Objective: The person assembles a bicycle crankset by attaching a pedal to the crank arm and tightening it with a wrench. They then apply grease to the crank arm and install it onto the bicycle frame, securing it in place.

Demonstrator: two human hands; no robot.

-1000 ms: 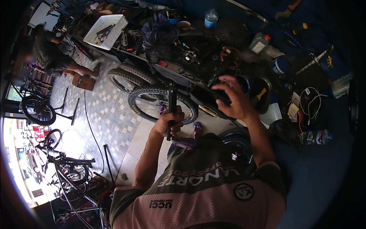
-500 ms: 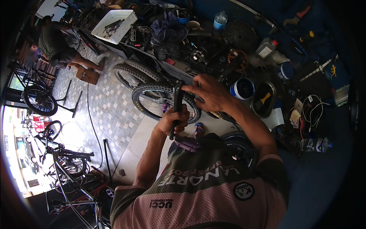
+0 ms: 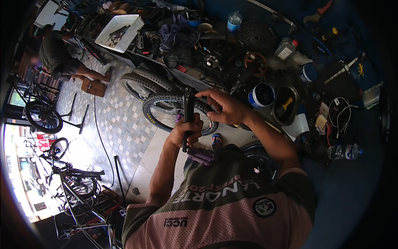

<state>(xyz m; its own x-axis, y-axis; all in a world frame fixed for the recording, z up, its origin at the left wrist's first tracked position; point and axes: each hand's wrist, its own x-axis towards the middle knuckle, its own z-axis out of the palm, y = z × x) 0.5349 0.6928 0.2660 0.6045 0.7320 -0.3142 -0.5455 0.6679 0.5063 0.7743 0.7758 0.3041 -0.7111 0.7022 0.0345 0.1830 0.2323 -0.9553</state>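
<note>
In front of my chest, my left hand (image 3: pixel 187 129) is closed around a black bicycle crank arm (image 3: pixel 188 107), which stands nearly upright in the picture. A purple pedal (image 3: pixel 203 157) sits at the crank's lower end, close to my shirt. My right hand (image 3: pixel 226 107) is beside the crank's upper end, its fingers apart and partly bent. The index fingertip is at the crank's edge; whether it touches is unclear. Behind the crank, a bicycle wheel (image 3: pixel 154 120) with a knobby tyre is partly hidden by my hands.
A crowded workbench runs along the far right, with a white basket (image 3: pixel 139 25), a white tub (image 3: pixel 251 98), an oval black basin (image 3: pixel 275 112) and a grey bottle (image 3: pixel 286 49). Bicycles (image 3: pixel 68 182) stand at left. Another person (image 3: pixel 58 52) bends near a cardboard box (image 3: pixel 93 88).
The crank has shifted slightly left in the picture and stands a little straighter. My right hand's fingers have moved slightly, staying near its top end. My left hand keeps its grip.
</note>
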